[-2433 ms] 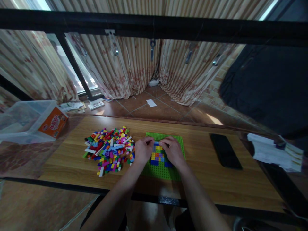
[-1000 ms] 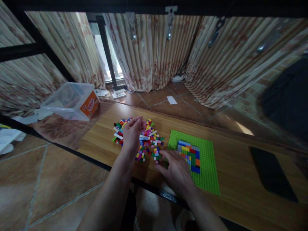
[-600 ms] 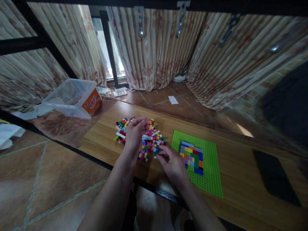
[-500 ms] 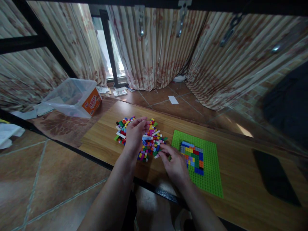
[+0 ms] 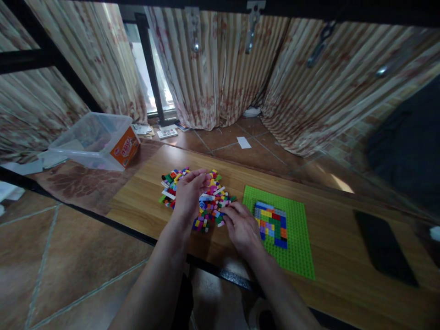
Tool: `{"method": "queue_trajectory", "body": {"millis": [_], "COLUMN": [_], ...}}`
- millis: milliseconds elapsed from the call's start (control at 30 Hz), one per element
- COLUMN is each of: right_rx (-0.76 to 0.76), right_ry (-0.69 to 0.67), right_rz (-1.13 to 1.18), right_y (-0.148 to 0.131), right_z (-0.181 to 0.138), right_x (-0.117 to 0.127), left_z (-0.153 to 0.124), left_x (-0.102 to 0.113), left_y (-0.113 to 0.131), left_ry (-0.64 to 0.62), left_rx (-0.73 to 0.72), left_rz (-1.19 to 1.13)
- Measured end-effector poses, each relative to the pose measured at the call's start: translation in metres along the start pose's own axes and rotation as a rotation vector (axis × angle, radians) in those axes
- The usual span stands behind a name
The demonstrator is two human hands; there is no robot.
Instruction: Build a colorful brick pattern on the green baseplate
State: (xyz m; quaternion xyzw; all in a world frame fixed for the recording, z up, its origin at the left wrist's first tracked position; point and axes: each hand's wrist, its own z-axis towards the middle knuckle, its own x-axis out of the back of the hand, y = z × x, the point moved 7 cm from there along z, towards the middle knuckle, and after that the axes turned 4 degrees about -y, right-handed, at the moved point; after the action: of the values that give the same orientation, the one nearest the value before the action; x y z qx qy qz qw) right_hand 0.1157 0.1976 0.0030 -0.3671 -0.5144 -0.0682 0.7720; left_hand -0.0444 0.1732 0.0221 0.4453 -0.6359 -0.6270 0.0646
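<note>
Along the near side of the counter (image 5: 330, 220), two bare forearms reach forward over its black edge. The right hand (image 5: 241, 225) is bent, its fingers curled and the thumb drawn in beside them, with its fingertips at the near right edge of a heap of loose bricks (image 5: 211, 201); whether they pinch a brick I cannot tell. Just right of that hand lies a green baseplate (image 5: 297, 240), bearing a flat patchwork of bricks (image 5: 273, 221) in blue, yellow, red, orange, green and grey. To its right, well apart, a dark flat device (image 5: 385, 245) rests on the wood.

A little farther off, the left hand (image 5: 190, 190) is above the heap, fingers folded toward the thumb; what it may hold is hidden.

Beyond the counter's wooden surface, to the left, sits a clear plastic tub (image 5: 80, 158) with an orange label (image 5: 125, 146). Past it, white paper (image 5: 244, 142) lies on the tiled floor (image 5: 223, 142) before striped curtains (image 5: 213, 78).
</note>
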Motion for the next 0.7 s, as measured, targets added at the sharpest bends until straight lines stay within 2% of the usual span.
{"method": "queue_trajectory", "body": {"millis": [200,367,533,700], "right_rx": [-0.002,0.005,-0.031,-0.194], "right_ry": [-0.002,0.059,0.199,0.325], "right_rz": [0.038,0.087,0.169,0.184], "right_y": [-0.005,-0.006,0.006,0.04], "right_z": [0.002,0.001,-0.006,-0.02], "right_x": [0.0,0.008,0.032,0.068], "left_z": [0.001,0.001,-0.001,0.0], "left_x": [-0.002,-0.006,-0.01,-0.014], "left_y": [-0.003,-0.005,-0.008,-0.012], "left_ry": [-0.016,-0.039,-0.059,-0.07], "left_rx": [0.023,0.038,0.054,0.053], "left_rz": [0.018,0.053,0.103,0.15]}}
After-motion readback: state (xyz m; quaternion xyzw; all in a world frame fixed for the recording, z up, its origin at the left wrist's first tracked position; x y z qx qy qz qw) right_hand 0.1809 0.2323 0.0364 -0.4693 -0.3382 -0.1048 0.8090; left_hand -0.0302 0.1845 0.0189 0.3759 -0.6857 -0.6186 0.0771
